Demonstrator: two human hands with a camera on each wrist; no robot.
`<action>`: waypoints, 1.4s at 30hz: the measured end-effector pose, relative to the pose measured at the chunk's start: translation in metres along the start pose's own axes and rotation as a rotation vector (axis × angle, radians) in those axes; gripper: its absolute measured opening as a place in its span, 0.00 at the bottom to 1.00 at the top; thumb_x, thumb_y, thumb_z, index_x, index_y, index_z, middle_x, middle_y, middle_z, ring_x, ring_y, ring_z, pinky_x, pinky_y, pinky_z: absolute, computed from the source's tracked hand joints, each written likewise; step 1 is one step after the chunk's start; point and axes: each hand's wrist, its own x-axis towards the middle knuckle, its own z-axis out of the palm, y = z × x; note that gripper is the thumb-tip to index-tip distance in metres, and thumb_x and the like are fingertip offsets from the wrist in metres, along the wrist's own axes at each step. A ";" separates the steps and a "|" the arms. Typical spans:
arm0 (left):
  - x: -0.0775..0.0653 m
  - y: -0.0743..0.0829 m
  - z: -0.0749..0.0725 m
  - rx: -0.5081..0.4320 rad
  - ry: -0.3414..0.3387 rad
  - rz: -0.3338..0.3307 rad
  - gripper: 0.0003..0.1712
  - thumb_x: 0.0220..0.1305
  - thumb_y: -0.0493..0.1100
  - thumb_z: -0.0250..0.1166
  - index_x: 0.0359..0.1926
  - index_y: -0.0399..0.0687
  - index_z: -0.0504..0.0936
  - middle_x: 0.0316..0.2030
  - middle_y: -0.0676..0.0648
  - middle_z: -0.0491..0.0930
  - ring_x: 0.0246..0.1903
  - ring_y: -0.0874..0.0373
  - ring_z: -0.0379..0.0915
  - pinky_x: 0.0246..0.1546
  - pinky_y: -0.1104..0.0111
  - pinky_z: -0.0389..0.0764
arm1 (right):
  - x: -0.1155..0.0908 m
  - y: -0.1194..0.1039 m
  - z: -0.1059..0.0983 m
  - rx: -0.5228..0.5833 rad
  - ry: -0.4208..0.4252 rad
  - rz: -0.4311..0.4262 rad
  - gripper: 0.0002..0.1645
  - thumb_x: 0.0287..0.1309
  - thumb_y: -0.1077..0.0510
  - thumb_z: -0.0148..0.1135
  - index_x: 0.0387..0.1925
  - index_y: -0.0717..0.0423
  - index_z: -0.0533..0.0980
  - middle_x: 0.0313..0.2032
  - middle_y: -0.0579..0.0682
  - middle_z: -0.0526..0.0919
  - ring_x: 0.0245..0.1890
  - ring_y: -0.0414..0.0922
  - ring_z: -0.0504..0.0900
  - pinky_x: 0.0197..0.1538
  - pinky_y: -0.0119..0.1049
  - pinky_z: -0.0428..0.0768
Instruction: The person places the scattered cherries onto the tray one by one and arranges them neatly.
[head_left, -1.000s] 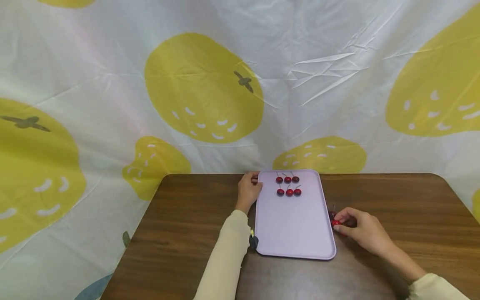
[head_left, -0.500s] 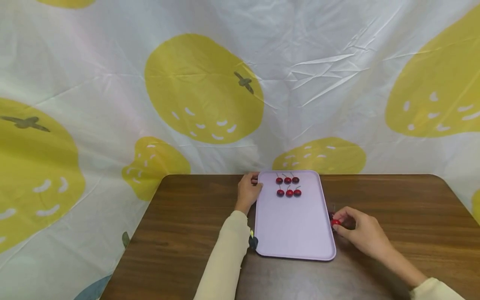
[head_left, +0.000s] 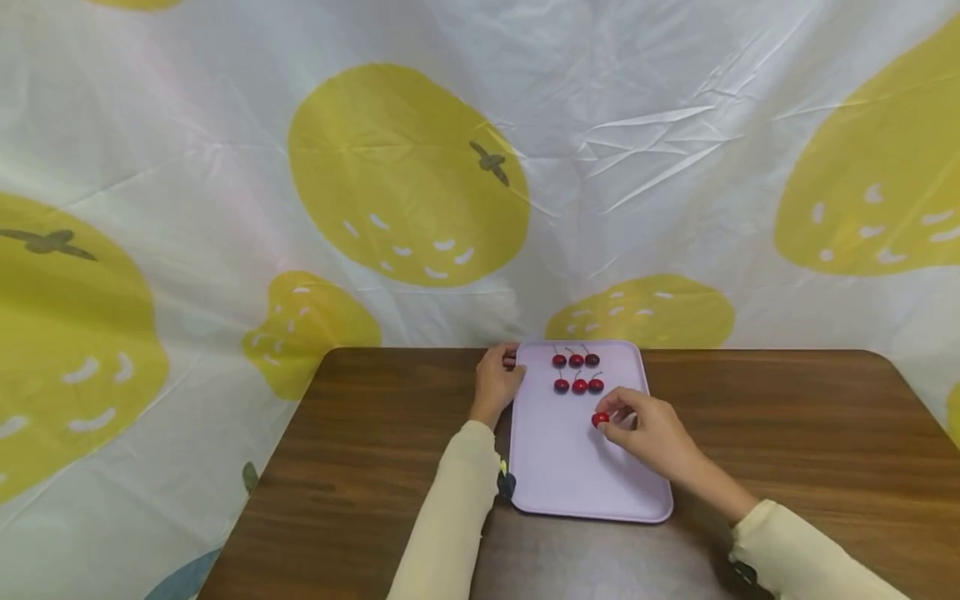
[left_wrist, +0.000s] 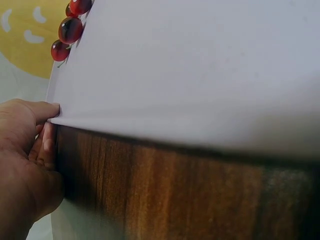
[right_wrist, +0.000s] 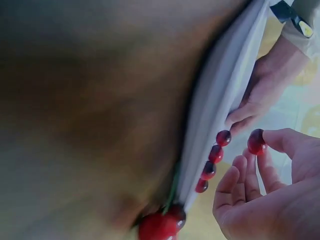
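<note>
A lilac tray [head_left: 562, 467] lies on the wooden table. My left hand [head_left: 497, 385] grips its far left edge; in the left wrist view the thumb [left_wrist: 47, 110] is over the rim and fingers are below it. Over the tray's middle, my right hand [head_left: 658, 429] pinches a red cherry [head_left: 600, 420] between thumb and fingertips. The right wrist view shows this held cherry [right_wrist: 257, 142] with a dark top. Behind it on the tray lie two rows of three stemmed cherries, the far row [head_left: 576, 361] and the nearer row [head_left: 580, 387].
In the right wrist view a red cherry [right_wrist: 157, 227] with a green stem and a darker cherry [right_wrist: 177, 214] are beside the tray; the right hand and arm hide that spot in the head view. A white curtain [head_left: 450, 317] with yellow fruit prints hangs behind the table [head_left: 360, 467].
My right hand has taken a red cherry from beside the tray's right edge and carried it left over the tray. The left hand and tray have stayed put.
</note>
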 end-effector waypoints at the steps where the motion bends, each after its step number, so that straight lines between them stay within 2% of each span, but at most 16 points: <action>1: 0.000 0.001 0.000 -0.002 -0.002 -0.001 0.21 0.68 0.33 0.67 0.61 0.39 0.83 0.53 0.39 0.83 0.53 0.47 0.83 0.57 0.58 0.86 | 0.005 -0.001 0.003 0.000 -0.006 -0.007 0.10 0.55 0.65 0.74 0.37 0.49 0.85 0.33 0.43 0.89 0.36 0.42 0.84 0.37 0.30 0.80; 7: 0.003 0.005 0.000 -0.001 -0.015 -0.020 0.21 0.70 0.34 0.67 0.63 0.40 0.82 0.54 0.40 0.83 0.54 0.48 0.82 0.58 0.58 0.85 | 0.034 -0.008 0.017 -0.022 -0.063 -0.036 0.08 0.55 0.64 0.73 0.36 0.53 0.84 0.34 0.46 0.89 0.36 0.44 0.84 0.39 0.33 0.81; 13: 0.001 0.007 0.001 -0.005 -0.006 0.012 0.21 0.68 0.32 0.66 0.62 0.38 0.82 0.53 0.39 0.84 0.53 0.47 0.83 0.57 0.57 0.85 | 0.054 -0.004 0.027 -0.064 -0.152 -0.054 0.07 0.55 0.63 0.75 0.34 0.53 0.83 0.28 0.45 0.85 0.31 0.39 0.79 0.38 0.32 0.76; 17: -0.004 0.007 0.003 -0.012 -0.019 0.021 0.21 0.68 0.32 0.66 0.62 0.37 0.82 0.53 0.38 0.83 0.53 0.46 0.82 0.57 0.56 0.85 | 0.054 -0.001 0.031 -0.065 -0.214 -0.039 0.07 0.56 0.63 0.76 0.34 0.54 0.83 0.27 0.45 0.83 0.31 0.38 0.77 0.37 0.30 0.74; 20: -0.007 0.006 0.005 -0.002 -0.013 0.036 0.21 0.67 0.31 0.66 0.61 0.36 0.82 0.51 0.37 0.84 0.52 0.46 0.83 0.56 0.57 0.86 | 0.052 0.001 0.034 -0.059 -0.233 -0.060 0.07 0.57 0.64 0.75 0.34 0.56 0.83 0.27 0.45 0.85 0.30 0.37 0.78 0.36 0.30 0.76; 28: -0.007 0.001 0.007 0.011 0.011 0.059 0.20 0.64 0.30 0.66 0.58 0.35 0.84 0.49 0.36 0.84 0.50 0.45 0.84 0.54 0.58 0.86 | 0.051 -0.001 0.036 -0.086 -0.237 -0.081 0.06 0.58 0.63 0.75 0.34 0.53 0.83 0.29 0.44 0.87 0.32 0.35 0.81 0.38 0.31 0.79; 42: -0.003 0.002 -0.003 0.020 0.029 0.067 0.21 0.64 0.29 0.66 0.58 0.34 0.83 0.49 0.36 0.84 0.50 0.44 0.84 0.54 0.57 0.86 | 0.057 -0.002 0.035 -0.109 -0.224 -0.128 0.07 0.59 0.62 0.75 0.39 0.52 0.84 0.30 0.44 0.88 0.32 0.37 0.84 0.41 0.36 0.81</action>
